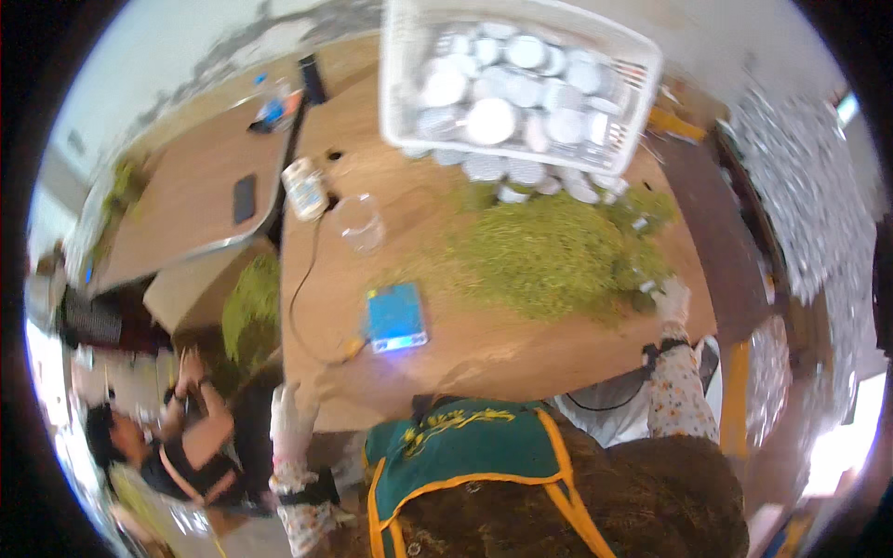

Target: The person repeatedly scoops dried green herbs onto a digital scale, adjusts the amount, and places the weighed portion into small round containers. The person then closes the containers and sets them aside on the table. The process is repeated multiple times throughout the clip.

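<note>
A broad pile of loose yellow-green dried plant matter (544,256) spreads over the brown table (446,363). At its near right edge rests my right hand (672,302), its fingertips beside a small white piece (647,286); blur hides whether they grip anything. My left hand (293,423) is at the table's near left edge, fingers stretched out and holding nothing. Between the hands, toward the left, lies a small blue box-shaped device (397,318) with a glowing front and a cable. Beyond it stands a clear plastic cup (361,223).
A white basket (521,158) full of round pale tins stands at the far side, more tins (526,174) below its rim. A power strip (304,189) lies far left. On the adjoining table is a phone (244,198). Another person (191,442) sits at lower left.
</note>
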`<state>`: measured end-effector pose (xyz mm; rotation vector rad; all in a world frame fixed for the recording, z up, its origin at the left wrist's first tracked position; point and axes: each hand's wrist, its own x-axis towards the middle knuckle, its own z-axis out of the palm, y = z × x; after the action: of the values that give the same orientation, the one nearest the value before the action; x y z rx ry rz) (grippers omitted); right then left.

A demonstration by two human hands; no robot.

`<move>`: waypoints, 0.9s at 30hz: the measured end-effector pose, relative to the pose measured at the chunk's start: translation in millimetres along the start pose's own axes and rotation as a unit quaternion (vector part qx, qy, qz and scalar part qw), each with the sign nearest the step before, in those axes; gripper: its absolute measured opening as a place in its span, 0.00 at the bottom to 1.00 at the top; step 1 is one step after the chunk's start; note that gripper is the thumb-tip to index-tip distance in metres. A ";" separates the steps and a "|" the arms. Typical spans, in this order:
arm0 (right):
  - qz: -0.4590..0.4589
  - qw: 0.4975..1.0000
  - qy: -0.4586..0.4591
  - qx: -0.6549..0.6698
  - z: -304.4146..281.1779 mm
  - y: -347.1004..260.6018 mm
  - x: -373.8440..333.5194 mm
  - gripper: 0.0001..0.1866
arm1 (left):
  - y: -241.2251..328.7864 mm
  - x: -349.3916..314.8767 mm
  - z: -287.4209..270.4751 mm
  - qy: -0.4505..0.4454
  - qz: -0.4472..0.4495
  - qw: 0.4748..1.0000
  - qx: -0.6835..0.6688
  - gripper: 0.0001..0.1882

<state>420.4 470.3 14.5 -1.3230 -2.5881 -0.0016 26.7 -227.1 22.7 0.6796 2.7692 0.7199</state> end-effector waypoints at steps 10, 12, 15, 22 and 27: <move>-0.085 0.962 0.193 0.174 -163.3 -106.2 -12.8 0.30 | -11.3 -17.1 2.9 0.051 -0.005 0.999 -0.016 0.28; -0.132 0.953 0.096 0.256 -164.5 -171.9 -18.4 0.30 | -4.0 -11.5 7.6 0.035 -0.004 0.999 -0.017 0.28; -0.237 0.949 -0.012 0.207 -132.4 -269.7 -31.7 0.28 | 10.4 -2.9 9.2 0.035 0.017 0.999 -0.033 0.28; -0.488 0.854 -0.018 0.181 -18.3 -437.1 -60.0 0.30 | 37.1 2.0 4.7 0.007 0.032 0.998 -0.050 0.29; -0.544 0.829 0.003 0.131 0.2 -483.3 -71.7 0.28 | 39.3 -5.1 15.3 0.020 0.023 0.998 -0.049 0.29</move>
<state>74.3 127.3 50.2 0.3496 -2.7978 0.1435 50.8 -192.8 29.6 0.7188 2.7405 0.8807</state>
